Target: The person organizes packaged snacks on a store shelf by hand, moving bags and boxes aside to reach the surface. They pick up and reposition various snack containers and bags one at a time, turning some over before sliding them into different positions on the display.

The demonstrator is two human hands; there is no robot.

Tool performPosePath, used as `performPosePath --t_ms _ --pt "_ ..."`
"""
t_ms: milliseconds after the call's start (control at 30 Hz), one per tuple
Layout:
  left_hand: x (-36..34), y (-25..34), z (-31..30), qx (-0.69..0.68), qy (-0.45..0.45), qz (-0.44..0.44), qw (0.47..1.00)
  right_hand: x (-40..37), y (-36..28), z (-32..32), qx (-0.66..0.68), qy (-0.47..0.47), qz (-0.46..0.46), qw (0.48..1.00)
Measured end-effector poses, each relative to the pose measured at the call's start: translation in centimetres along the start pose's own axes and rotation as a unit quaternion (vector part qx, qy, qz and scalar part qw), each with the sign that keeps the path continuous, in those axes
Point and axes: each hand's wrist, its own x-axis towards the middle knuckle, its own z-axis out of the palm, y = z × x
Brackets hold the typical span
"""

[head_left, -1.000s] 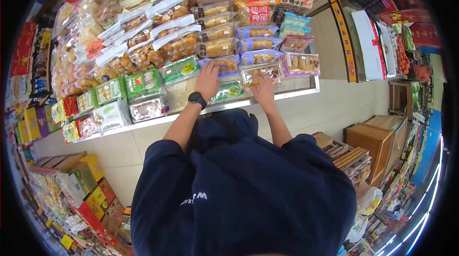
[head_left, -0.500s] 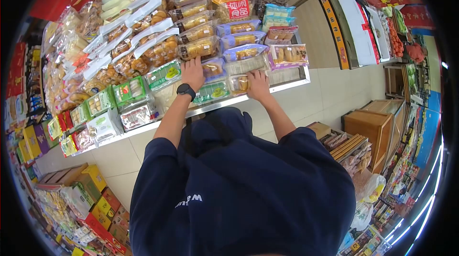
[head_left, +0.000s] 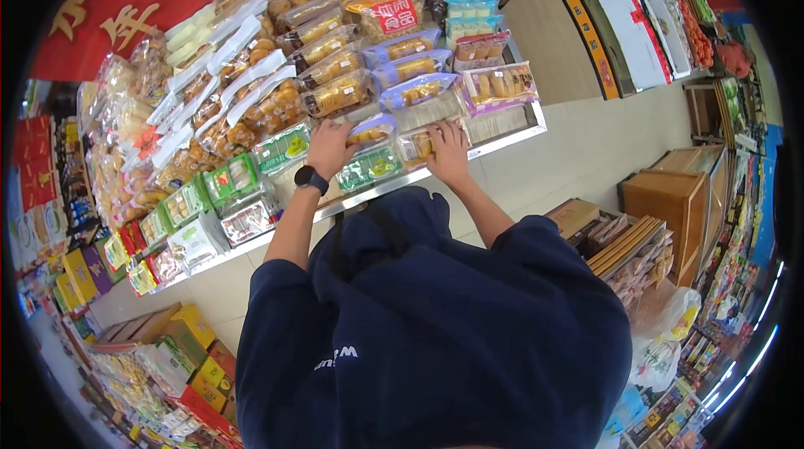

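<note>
My left hand [head_left: 332, 147], with a dark watch on the wrist, is closed at the left end of a purple-edged pastry pack [head_left: 371, 128]. Its fingertips are partly hidden. Below that pack lies a green pack [head_left: 368, 167] at the front edge of the display. My right hand [head_left: 449, 152] has its fingers bent over the right end of a clear pastry pack [head_left: 414, 147], gripping it. More purple-edged pastry packs [head_left: 417, 92] lie in a column behind, and a purple-and-white boxed pastry pack [head_left: 501, 87] sits to the right.
The display's metal edge [head_left: 511, 139] runs in front of me. Bagged breads [head_left: 272, 101] and green packs [head_left: 230, 179] fill its left side. A wooden cabinet [head_left: 666, 206] stands right, beyond the tiled floor [head_left: 569, 135]. Stacked boxes [head_left: 205, 382] are at lower left.
My left hand has come slightly toward me, and the purple-edged pack beside it has shifted the same way and tilted. My right hand stays at the clear pack. The view has turned a little.
</note>
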Motion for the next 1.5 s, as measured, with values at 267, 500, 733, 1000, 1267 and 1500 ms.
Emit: performPosePath --t_ms 267,500,733,1000,1267,1500 --pt "4.8 8.6 0.3 -0.018 0.065 0.090 0.994 0.0 0.1 0.4 -0.013 0.036 0.001 0.999" --pt "8.5 11.1 6.3 -0.058 0.150 0.136 0.978 0.0 0.2 0.0 0.071 0.038 0.054 0.995" --pt "2.3 10.1 6.3 -0.164 0.221 -0.037 0.961 1.0 0.2 -1.4 0.123 0.096 0.093 0.983" --pt "4.6 8.6 9.9 -0.650 -0.023 -0.196 0.734 3.8 0.4 -0.6 0.098 0.023 0.115 0.988" --pt "6.2 7.1 12.2 -0.660 -0.031 -0.250 0.708 5.2 0.9 1.0 0.058 0.032 0.155 0.986" --pt "-1.5 -0.4 4.5 -0.382 0.110 -0.090 0.913 2.5 -1.3 -0.8 0.125 0.048 0.154 0.979"
